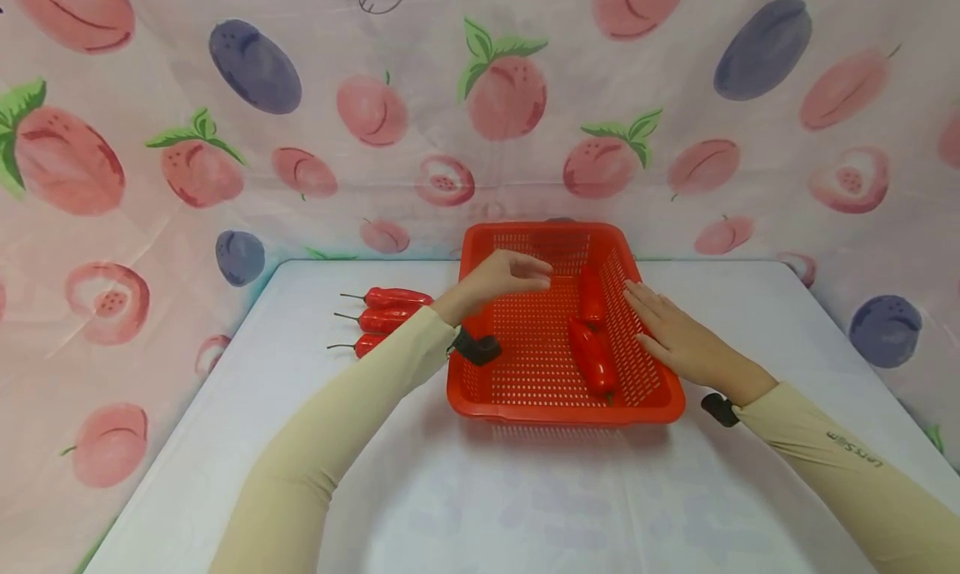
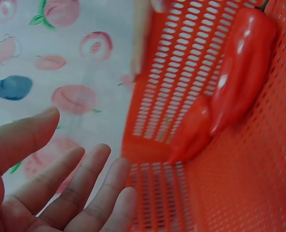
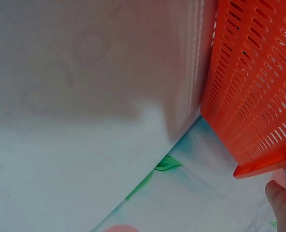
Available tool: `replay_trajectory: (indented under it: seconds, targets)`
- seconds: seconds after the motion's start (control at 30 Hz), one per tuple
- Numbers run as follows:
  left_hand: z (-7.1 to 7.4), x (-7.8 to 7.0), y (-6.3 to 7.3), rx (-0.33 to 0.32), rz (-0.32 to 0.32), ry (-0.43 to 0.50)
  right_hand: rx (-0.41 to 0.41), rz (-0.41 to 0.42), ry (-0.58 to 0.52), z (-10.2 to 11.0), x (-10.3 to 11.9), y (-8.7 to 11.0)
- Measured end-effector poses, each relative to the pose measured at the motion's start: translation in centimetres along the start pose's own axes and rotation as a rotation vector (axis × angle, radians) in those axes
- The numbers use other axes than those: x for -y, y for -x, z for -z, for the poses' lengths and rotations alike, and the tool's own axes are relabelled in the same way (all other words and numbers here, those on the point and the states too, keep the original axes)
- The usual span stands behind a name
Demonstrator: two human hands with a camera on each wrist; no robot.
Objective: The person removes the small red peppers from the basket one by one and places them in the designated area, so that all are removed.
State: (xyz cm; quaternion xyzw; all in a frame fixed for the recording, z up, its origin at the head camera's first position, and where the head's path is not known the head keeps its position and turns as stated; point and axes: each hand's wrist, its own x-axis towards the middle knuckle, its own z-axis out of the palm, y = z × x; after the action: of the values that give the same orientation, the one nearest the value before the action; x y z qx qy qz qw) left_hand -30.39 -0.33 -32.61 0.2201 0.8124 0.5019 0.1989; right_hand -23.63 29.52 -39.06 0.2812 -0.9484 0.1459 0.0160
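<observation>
My left hand [image 1: 506, 276] hovers over the left half of a red plastic basket [image 1: 566, 414], its fingers loosely bent and nothing held. The left wrist view shows the same hand [image 2: 80, 193] with its fingers spread apart. My right hand [image 1: 678, 341] lies along the basket's right rim, fingers straight; only its edge shows in the right wrist view. Inside the basket, a glossy red pepper [image 1: 592, 357] and a second red pepper [image 1: 592, 295] lie end to end by the right wall. Three stemmed red peppers [image 1: 382, 320] lie on the table left of the basket, partly behind my left forearm.
The basket stands on a white-covered table [image 1: 540, 507], near its back edge. Behind the table hangs a fruit-printed cloth [image 1: 420, 74]. Dark straps with small black devices sit at both wrists.
</observation>
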Motion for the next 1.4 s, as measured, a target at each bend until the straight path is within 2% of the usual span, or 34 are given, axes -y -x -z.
replay_trajectory:
  seconds: [0.1, 0.33, 0.57, 0.7, 0.97, 1.1, 1.27, 1.3, 1.4]
  targets:
    - [-1.1, 0.4, -0.6, 0.016, 0.031, -0.004, 0.004, -0.004, -0.002, 0.0, -0.1, 0.0]
    - [-3.3, 1.6, -2.1, 0.077, 0.112, 0.046, -0.069, 0.058, 0.026, -0.4, -0.2, 0.1]
    - [-4.6, 2.3, -2.5, 0.139, 0.206, 0.137, -0.056, 0.051, 0.027, -0.3, -0.2, 0.1]
    - [-5.0, 2.4, -2.5, 0.152, 0.245, 0.167, -0.053, 0.047, 0.024, -0.2, -0.1, 0.1]
    - [-5.6, 2.4, -3.2, 0.210, 0.297, 0.064, -0.026, 0.019, 0.009, 0.0, 0.0, 0.1]
    - [-5.9, 2.9, -3.3, 0.220, 0.369, 0.088, 0.001, 0.001, -0.015, 0.0, 0.1, 0.0]
    - [-6.7, 3.6, -3.4, 0.265, 0.341, 0.033, 0.005, -0.005, -0.018, 0.1, 0.2, 0.1]
    - [-6.9, 4.7, -4.4, 0.278, 0.335, 0.033, 0.001, -0.003, -0.015, 0.1, 0.1, 0.1]
    - [-7.2, 4.6, -4.4, 0.280, 0.338, -0.021, -0.013, 0.004, -0.013, 0.0, 0.0, 0.2]
